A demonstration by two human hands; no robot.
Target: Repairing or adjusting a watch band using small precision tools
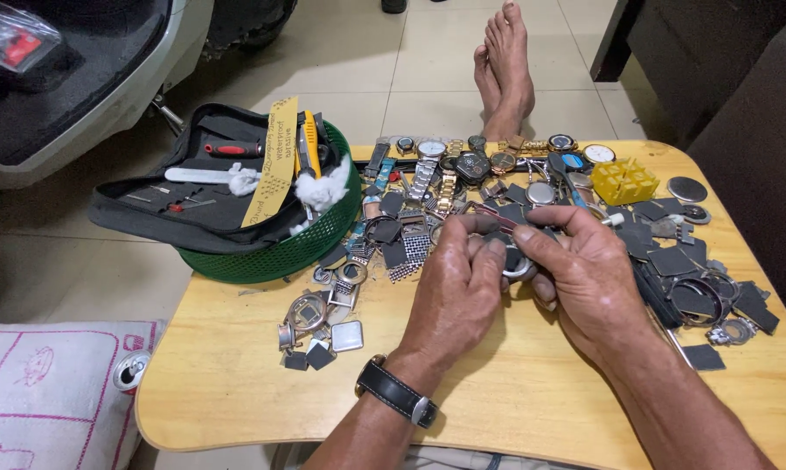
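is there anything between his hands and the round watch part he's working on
Nothing visible. Both the left hand and the right hand already grip the round watch case directly, fingers closed around it above the wooden table. The loose watch parts lie beyond the hands, not between them.

Bright, even light falls from above, a little warm in colour. The wooden worktop shows a soft sheen, and the hands cast short, diffuse shadows onto it just beneath them. Pale glare lies on the tiled floor. The middle is sharp. Toward the edges the wide lens bends straight lines, and the top right corner sinks into dark shade.
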